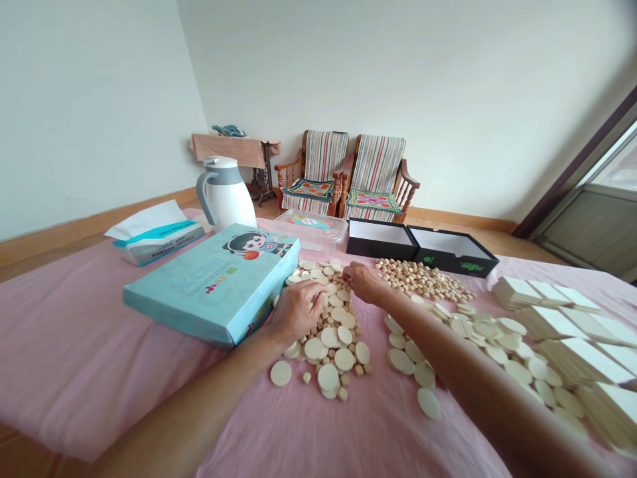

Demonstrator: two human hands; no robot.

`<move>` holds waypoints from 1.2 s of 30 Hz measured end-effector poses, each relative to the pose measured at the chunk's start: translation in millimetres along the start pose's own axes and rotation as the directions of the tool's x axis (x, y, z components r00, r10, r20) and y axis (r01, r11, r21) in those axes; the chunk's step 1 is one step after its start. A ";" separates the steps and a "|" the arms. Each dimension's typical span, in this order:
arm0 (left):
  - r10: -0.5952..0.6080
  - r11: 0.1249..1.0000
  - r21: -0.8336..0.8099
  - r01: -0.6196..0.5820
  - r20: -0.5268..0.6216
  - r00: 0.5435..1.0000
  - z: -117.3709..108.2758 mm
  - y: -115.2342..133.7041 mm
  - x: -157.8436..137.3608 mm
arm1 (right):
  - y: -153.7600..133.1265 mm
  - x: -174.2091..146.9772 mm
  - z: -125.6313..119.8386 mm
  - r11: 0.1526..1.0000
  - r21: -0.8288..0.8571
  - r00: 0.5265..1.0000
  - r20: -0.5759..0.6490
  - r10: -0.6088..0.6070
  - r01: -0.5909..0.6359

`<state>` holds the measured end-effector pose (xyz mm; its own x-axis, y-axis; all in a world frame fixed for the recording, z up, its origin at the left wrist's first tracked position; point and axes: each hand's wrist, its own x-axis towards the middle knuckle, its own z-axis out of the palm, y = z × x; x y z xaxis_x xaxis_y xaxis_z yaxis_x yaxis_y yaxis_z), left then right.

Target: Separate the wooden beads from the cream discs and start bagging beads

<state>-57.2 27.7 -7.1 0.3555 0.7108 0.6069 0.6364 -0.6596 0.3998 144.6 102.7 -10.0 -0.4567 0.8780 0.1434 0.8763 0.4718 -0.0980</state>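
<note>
Nearest the camera, slanting in from the bottom edge: a bare left forearm [199, 405] and a bare right forearm [478, 372], both above a tabletop [239, 411] draped in pink. At the middle, a mixed pile [338, 315] of flat round discs and small wooden cubes, spread lengthwise along the blue box [213, 285]. Over the left side of this pile, the left hand [296, 311], with fingers [314, 292] loosely bent; impossible to tell whether closed on any piece. At the far end of the same pile, the right hand [365, 282], fingers [350, 272] drawn together and pointing down among the pieces; again, no telling whether pinching one. Just beyond the right wrist, a separate heap of small blocks [428, 279]; nearer and farther right, a scatter of loose discs [492, 332], then rows of stacked square tiles [572, 318]. Behind the heap, side by side, two open black boxes [381, 251] with white insides; left of these, a clear plastic case [318, 229]. Farther left, behind the blue box, a white and grey jug [229, 199] and a tissue pack [162, 242]. Against the back wall, two armchairs [326, 159] with striped covers.
</note>
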 end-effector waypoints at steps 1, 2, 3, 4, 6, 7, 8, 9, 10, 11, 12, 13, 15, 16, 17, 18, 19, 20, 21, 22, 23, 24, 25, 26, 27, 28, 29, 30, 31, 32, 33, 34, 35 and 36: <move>0.002 1.000 0.001 -0.002 0.002 1.000 0.0 -0.1 -0.1 | 1.3 -0.7 0.5 1.000 -0.004 1.000 -0.004 0.010 -0.010; 0.003 1.000 0.001 -0.003 0.004 1.000 0.1 -0.3 -0.2 | 3.8 -1.7 0.2 1.000 -0.008 1.000 -0.011 0.025 -0.025; 0.004 1.000 0.000 -0.004 0.004 1.000 0.2 -0.5 -0.3 | 7.4 -3.0 -1.0 0.999 -0.013 0.999 -0.022 0.045 -0.045; 0.005 1.000 -0.002 -0.005 0.004 1.000 0.4 -0.7 -0.4 | 12.1 -4.5 -2.9 0.997 -0.020 0.997 -0.035 0.070 -0.071; 0.002 1.000 -0.003 -0.002 0.003 1.000 0.9 -0.9 -0.4 | 24.1 -8.4 -8.7 0.990 -0.035 0.989 -0.066 0.133 -0.136; -0.001 1.000 -0.002 0.001 0.002 1.000 1.1 -0.9 -0.3 | 31.2 -10.8 -12.3 0.984 -0.044 0.982 -0.082 0.169 -0.173; -0.006 1.000 -0.002 0.006 0.000 1.000 1.2 -0.8 -0.2 | 38.5 -13.4 -16.3 0.976 -0.053 0.974 -0.097 0.206 -0.212; -0.010 1.000 -0.001 0.010 -0.002 1.000 1.1 -0.5 0.0 | 45.8 -16.1 -20.5 0.966 -0.062 0.963 -0.113 0.244 -0.252; -0.012 1.000 -0.001 0.012 -0.003 1.000 1.0 -0.2 0.2 | 52.6 -18.8 -24.9 0.953 -0.071 0.950 -0.131 0.283 -0.293; -0.012 1.000 -0.002 0.012 -0.004 1.000 0.7 0.3 0.5 | 58.5 -21.2 -29.1 0.940 -0.078 0.936 -0.151 0.319 -0.333; -0.010 1.000 -0.003 0.010 -0.006 1.000 0.4 0.8 0.7 | 63.0 -23.2 -32.9 0.927 -0.083 0.921 -0.171 0.350 -0.367; -0.007 1.000 -0.002 0.007 -0.008 1.000 0.2 1.3 1.0 | 65.7 -24.4 -36.1 0.916 -0.084 0.909 -0.190 0.372 -0.393; 0.001 1.000 0.000 -0.001 -0.006 1.000 -0.1 2.0 1.3 | 64.9 -23.9 -39.6 0.914 -0.077 0.903 -0.204 0.378 -0.399; 0.003 1.000 0.001 -0.003 -0.005 1.000 -0.1 2.1 1.4 | 61.2 -22.0 -39.6 0.924 -0.067 0.914 -0.193 0.358 -0.376; 0.005 1.000 0.003 -0.005 -0.002 1.000 0.0 2.0 1.4 | 55.5 -19.1 -38.3 0.940 -0.053 0.931 -0.171 0.323 -0.336; 0.007 1.000 0.004 -0.007 0.001 1.000 0.1 1.8 1.3 | 48.2 -15.2 -36.0 0.958 -0.035 0.951 -0.141 0.276 -0.283; 0.008 1.000 0.004 -0.008 0.002 1.000 0.3 1.6 1.2 | 40.0 -10.6 -33.0 0.975 -0.014 0.969 -0.109 0.221 -0.224; 0.009 1.000 0.004 -0.009 0.003 1.000 0.5 1.2 1.0 | 31.3 -5.4 -29.4 0.986 0.008 0.983 -0.079 0.166 -0.165; 0.010 1.000 0.005 -0.010 0.003 1.000 0.6 0.9 0.7 | 22.8 0.1 -25.8 0.993 0.029 0.992 -0.054 0.113 -0.112; 0.010 1.000 0.005 -0.010 0.003 1.000 0.6 0.6 0.5 | 15.1 5.8 -22.4 0.997 0.048 0.997 -0.034 0.067 -0.065; 0.010 1.000 0.007 -0.010 0.003 1.000 0.5 0.5 0.3 | 8.6 11.4 -19.3 0.998 0.064 0.999 -0.019 0.027 -0.026; 0.008 1.000 0.009 -0.008 0.003 1.000 0.4 0.4 0.1 | 3.4 16.7 -16.9 0.997 0.077 1.000 -0.006 -0.005 0.006; 0.006 1.000 0.011 -0.006 0.007 1.000 0.2 0.5 -0.1 | -0.3 21.8 -14.9 0.996 0.086 1.000 0.006 -0.030 0.029; 0.004 1.000 0.014 -0.004 0.011 1.000 0.0 0.8 -0.2 | -2.7 26.3 -13.3 0.994 0.094 0.999 0.018 -0.048 0.046; 0.003 1.000 0.017 -0.003 0.013 1.000 -0.3 1.1 -0.2 | -4.0 30.2 -12.0 0.993 0.100 0.998 0.029 -0.060 0.057; 0.001 1.000 0.020 -0.002 0.016 1.000 -0.5 1.5 -0.1 | -4.6 33.3 -10.9 0.993 0.103 0.997 0.041 -0.066 0.062; 0.001 1.000 0.020 -0.001 0.017 1.000 -0.8 2.0 -0.1 | -4.7 35.7 -9.8 0.993 0.104 0.996 0.051 -0.067 0.062; 0.000 1.000 0.020 -0.001 0.016 1.000 -1.0 2.4 0.0 | -4.5 37.3 -8.8 0.993 0.104 0.996 0.059 -0.064 0.058; 0.000 1.000 0.017 -0.001 0.015 1.000 -1.3 2.9 0.1 | -4.3 38.1 -7.7 0.993 0.102 0.996 0.065 -0.058 0.051; 0.000 1.000 0.013 -0.001 0.015 1.000 -1.5 3.3 0.2 | -4.1 38.1 -6.8 0.994 0.100 0.997 0.067 -0.049 0.042; 0.001 1.000 0.008 -0.001 0.017 1.000 -1.7 3.6 0.2 | -4.1 37.3 -6.3 0.995 0.099 0.997 0.066 -0.038 0.031; 0.001 1.000 0.005 -0.001 0.017 1.000 -1.8 3.9 0.2 | -4.1 35.7 -6.3 0.995 0.098 0.998 0.061 -0.026 0.020; 0.002 1.000 0.004 -0.002 0.016 1.000 -1.9 3.9 0.1 | -4.0 33.3 -7.0 0.995 0.097 0.998 0.054 -0.015 0.010; 0.004 1.000 0.003 -0.004 0.016 1.000 -1.8 3.9 0.0 | -3.8 29.9 -8.8 0.995 0.097 0.999 0.043 -0.004 0.000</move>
<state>-56.0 24.7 -4.3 0.3689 0.7123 0.5972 0.6370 -0.6616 0.3957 129.0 126.4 3.3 -0.4664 0.8788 0.1008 0.8573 0.4771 -0.1935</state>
